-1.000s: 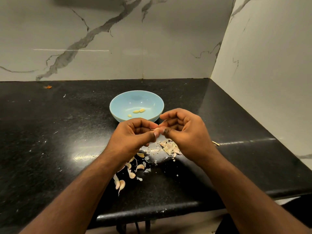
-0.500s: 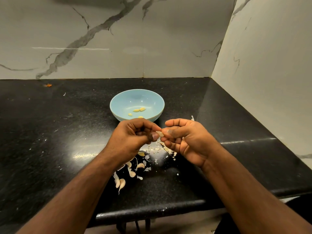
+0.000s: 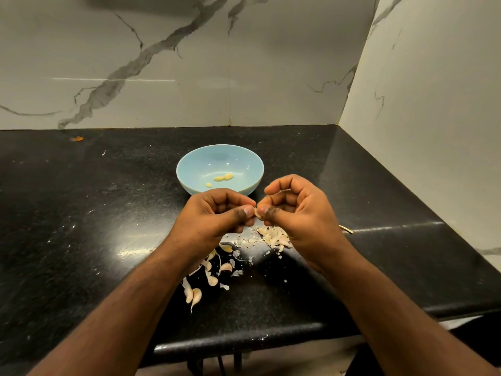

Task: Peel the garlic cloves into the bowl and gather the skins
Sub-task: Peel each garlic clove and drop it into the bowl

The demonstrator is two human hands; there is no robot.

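At frame centre, our left hand [image 3: 214, 215] and right hand [image 3: 295, 210] pinch one garlic clove [image 3: 257, 213] between thumbs and fingertips. Just above sits the blue bowl [image 3: 189, 169] holding peeled cloves [image 3: 222, 178]; skins [image 3: 273, 237] lie below on the black counter [image 3: 81, 213].

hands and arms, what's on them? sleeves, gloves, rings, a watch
Nothing worn that shows. The left hand and right hand are bare, no gloves or rings visible, wrists without watch or band. Both forearms are uncovered to the frame's bottom edge; no sleeve is in view.
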